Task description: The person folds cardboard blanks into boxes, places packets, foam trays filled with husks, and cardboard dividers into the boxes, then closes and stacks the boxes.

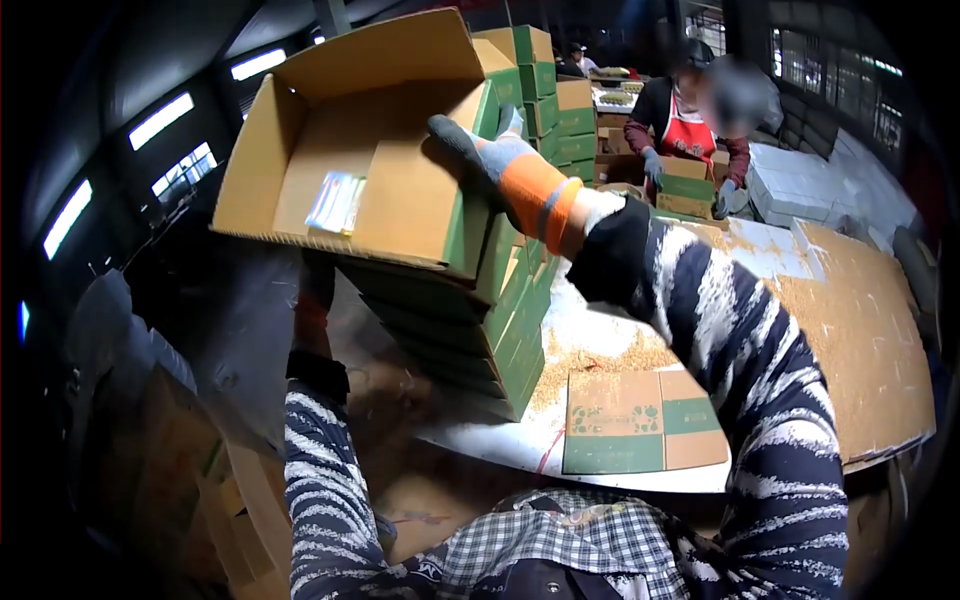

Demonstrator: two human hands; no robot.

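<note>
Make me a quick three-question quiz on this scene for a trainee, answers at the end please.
1. True or false: the right hand is on the open box.

2. The co-worker wears an apron that is: A, blue; B, red; C, yellow.

3. Fill the gap: the carton lying on the table is brown and ____.

Key: 1, true; 2, B; 3, green.
</note>
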